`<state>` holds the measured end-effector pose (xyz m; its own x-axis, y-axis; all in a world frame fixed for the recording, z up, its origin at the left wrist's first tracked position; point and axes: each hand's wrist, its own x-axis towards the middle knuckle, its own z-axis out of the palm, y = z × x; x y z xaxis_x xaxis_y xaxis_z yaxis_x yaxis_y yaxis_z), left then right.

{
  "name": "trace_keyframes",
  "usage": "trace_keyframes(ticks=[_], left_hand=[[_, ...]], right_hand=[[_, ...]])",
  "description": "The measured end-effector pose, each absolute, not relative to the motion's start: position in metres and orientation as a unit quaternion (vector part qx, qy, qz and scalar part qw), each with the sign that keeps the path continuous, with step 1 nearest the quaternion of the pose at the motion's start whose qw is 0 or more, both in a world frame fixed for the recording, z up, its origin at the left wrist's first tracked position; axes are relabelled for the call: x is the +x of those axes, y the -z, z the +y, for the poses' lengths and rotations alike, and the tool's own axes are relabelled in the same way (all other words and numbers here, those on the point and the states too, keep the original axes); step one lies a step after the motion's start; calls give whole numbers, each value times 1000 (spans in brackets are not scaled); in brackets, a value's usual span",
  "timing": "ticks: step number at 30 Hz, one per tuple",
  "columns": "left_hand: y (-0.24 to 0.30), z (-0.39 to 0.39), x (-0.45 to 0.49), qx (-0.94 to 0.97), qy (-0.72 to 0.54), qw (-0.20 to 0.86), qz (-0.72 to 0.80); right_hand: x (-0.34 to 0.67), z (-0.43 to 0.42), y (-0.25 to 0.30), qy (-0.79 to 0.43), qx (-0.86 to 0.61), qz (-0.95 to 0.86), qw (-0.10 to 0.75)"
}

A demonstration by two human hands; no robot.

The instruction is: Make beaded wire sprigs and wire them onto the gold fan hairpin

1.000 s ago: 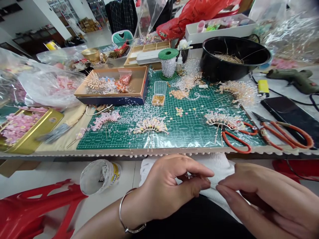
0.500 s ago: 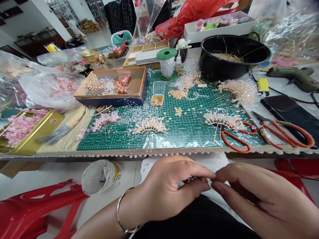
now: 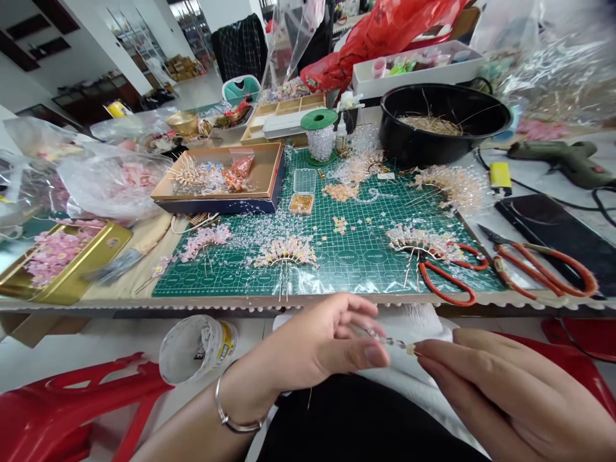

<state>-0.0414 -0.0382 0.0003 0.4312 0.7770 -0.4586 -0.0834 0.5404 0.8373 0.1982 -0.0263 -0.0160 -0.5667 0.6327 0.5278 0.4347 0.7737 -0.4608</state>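
Below the table edge, my left hand (image 3: 315, 343) and my right hand (image 3: 500, 388) meet over my lap. Between them runs a thin wire strung with small clear beads (image 3: 389, 341). The left thumb and fingers pinch one end of it. The right fingertips pinch the other end, where a small pale bead sits. A silver bangle (image 3: 231, 417) circles my left wrist. On the green cutting mat (image 3: 356, 256) above lie several beaded fan-shaped hairpins (image 3: 286, 251).
Red-handled scissors (image 3: 450, 282) and a second pair (image 3: 543, 273) lie right of the mat, by a dark phone (image 3: 553, 228) and green glue gun (image 3: 563, 157). A black bowl (image 3: 445, 122), brown tray (image 3: 221, 176), gold tin (image 3: 62, 260) and plastic bags crowd the table. A white tub (image 3: 195, 346) and red stool (image 3: 72, 410) sit below.
My hands have drawn slightly apart, so the beaded wire now shows between the fingertips. The view has tilted down a little.
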Motion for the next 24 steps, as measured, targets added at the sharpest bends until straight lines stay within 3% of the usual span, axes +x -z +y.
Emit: trace_keyframes(ticks=[6, 10, 24], left_hand=[[8, -34, -28, 259, -294, 840, 376], [12, -34, -19, 200, -362, 839, 353], [-1, -39, -17, 232, -402, 802, 376]], right_hand=[[209, -28, 23, -126, -296, -881, 347], [213, -29, 22, -117, -296, -885, 339], [225, -37, 35, -68, -274, -907, 311]])
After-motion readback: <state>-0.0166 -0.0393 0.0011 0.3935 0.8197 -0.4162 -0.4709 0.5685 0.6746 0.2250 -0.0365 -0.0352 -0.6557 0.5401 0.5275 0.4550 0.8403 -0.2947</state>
